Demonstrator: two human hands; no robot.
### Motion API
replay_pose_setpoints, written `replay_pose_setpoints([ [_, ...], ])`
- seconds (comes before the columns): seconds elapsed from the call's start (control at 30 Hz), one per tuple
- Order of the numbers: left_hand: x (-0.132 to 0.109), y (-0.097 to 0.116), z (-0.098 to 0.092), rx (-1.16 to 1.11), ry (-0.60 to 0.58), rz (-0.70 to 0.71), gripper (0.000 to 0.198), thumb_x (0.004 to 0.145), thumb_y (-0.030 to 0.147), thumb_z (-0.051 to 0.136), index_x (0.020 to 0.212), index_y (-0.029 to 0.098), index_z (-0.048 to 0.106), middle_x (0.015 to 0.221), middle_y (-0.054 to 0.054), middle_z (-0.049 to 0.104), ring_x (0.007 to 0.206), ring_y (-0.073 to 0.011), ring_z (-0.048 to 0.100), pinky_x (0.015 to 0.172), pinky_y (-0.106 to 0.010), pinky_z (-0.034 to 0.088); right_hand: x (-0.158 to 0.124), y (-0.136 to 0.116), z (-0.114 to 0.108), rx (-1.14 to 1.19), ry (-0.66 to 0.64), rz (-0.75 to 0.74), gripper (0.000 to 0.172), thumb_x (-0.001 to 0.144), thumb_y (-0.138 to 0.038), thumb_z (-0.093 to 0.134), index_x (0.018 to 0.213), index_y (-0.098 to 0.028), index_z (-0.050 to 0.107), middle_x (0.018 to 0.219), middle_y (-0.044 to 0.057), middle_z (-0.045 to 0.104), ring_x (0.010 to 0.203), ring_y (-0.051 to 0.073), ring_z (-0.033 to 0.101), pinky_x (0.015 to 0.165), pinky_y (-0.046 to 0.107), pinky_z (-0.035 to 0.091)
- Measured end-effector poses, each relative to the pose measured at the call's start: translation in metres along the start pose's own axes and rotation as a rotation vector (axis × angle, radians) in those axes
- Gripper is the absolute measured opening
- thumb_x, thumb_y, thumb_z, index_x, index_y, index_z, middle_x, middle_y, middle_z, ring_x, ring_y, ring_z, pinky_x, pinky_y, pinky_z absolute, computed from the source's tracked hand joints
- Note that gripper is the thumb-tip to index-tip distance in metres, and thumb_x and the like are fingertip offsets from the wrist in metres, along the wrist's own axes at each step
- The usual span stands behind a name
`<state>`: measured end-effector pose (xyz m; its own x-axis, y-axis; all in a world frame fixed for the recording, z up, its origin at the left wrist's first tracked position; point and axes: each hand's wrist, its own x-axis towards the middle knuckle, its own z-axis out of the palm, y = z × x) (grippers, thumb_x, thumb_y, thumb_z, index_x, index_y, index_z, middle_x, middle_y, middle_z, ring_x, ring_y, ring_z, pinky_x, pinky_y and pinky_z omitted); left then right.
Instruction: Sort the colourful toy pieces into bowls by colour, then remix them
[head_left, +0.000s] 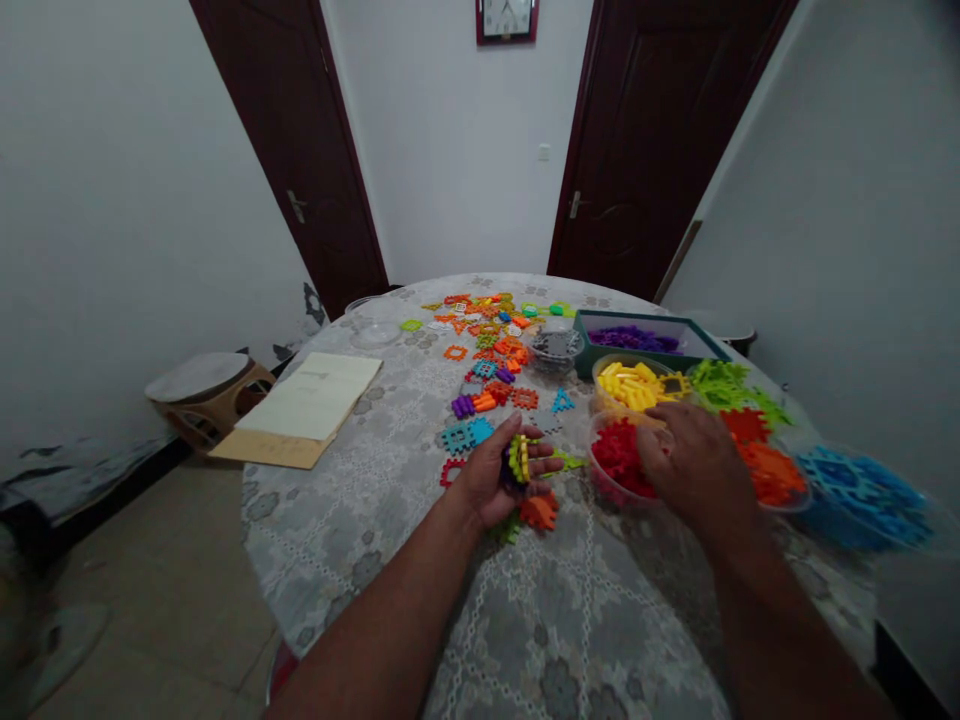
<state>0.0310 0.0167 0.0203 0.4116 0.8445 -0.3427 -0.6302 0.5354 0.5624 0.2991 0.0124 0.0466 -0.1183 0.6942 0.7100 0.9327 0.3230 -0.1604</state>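
Note:
My left hand [491, 480] is palm up above the table, its fingers curled around a small stack of toothed plastic building pieces [519, 460], yellow-green with something dark beneath. Over the edge of a clear bowl of red pieces [621, 455] is my right hand [694, 455], thumb and forefinger apart; its other fingers are partly hidden and slightly blurred. Orange toothed pieces [540, 511] lie just below my left hand. Blue toothed pieces [465, 436] and a red square frame piece [451, 471] lie beyond its wrist.
Behind the red bowl stands a bowl of yellow pieces [637, 385], with a green box of purple pieces [705, 340] farther back. Orange pieces [772, 472] and a container of blue pieces [862, 495] are at right. Loose pieces [480, 315] scatter backward; a paper pad [322, 395] lies left.

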Motion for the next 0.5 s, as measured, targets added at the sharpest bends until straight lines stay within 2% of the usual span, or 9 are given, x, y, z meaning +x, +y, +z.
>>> replay_pose_setpoints([
  [0.07,0.000,0.000,0.001,0.000,-0.011,0.000,0.040,0.100,0.051,0.063,0.105,0.012,0.068,0.093,-0.017,0.076,0.085,-0.0300,0.080,0.060,-0.034,0.064,-0.003,-0.012,0.001,0.039,0.039,-0.009,0.026,0.096,-0.027,0.057,0.116,-0.016,0.069,0.118,0.019,0.071,0.117,0.035,0.064,0.106,0.055,0.049],
  [0.13,0.000,-0.002,0.002,0.002,-0.018,0.002,0.038,0.101,0.050,0.062,0.105,0.012,0.069,0.093,-0.017,0.077,0.085,-0.0294,0.080,0.065,-0.038,0.065,-0.007,-0.036,0.000,0.151,0.020,-0.067,0.031,0.098,-0.026,0.058,0.127,-0.017,0.067,0.126,0.018,0.070,0.122,0.033,0.063,0.109,0.054,0.050],
  [0.3,0.001,-0.010,0.006,-0.021,-0.064,0.036,0.030,0.098,0.042,0.069,0.100,0.012,0.072,0.091,-0.012,0.077,0.078,-0.0223,0.078,0.068,-0.030,0.063,-0.020,-0.097,0.002,0.349,-0.225,-0.241,0.044,0.098,-0.025,0.065,0.142,-0.021,0.060,0.138,0.015,0.066,0.128,0.032,0.060,0.109,0.052,0.053],
  [0.4,0.000,-0.012,0.009,0.002,-0.029,0.058,0.026,0.096,0.038,0.072,0.096,0.012,0.073,0.088,-0.010,0.077,0.078,-0.0209,0.077,0.071,-0.028,0.063,-0.026,-0.108,0.009,0.370,-0.299,-0.236,0.042,0.098,-0.024,0.067,0.140,-0.022,0.061,0.134,0.015,0.068,0.125,0.032,0.061,0.106,0.054,0.054],
  [0.5,-0.002,-0.011,0.011,0.025,-0.003,0.062,0.026,0.095,0.039,0.073,0.095,0.013,0.074,0.086,-0.009,0.077,0.076,-0.0212,0.077,0.069,-0.030,0.064,-0.026,-0.104,0.012,0.400,-0.305,-0.200,0.031,0.098,-0.023,0.065,0.129,-0.022,0.065,0.122,0.014,0.071,0.116,0.031,0.063,0.100,0.052,0.055],
])
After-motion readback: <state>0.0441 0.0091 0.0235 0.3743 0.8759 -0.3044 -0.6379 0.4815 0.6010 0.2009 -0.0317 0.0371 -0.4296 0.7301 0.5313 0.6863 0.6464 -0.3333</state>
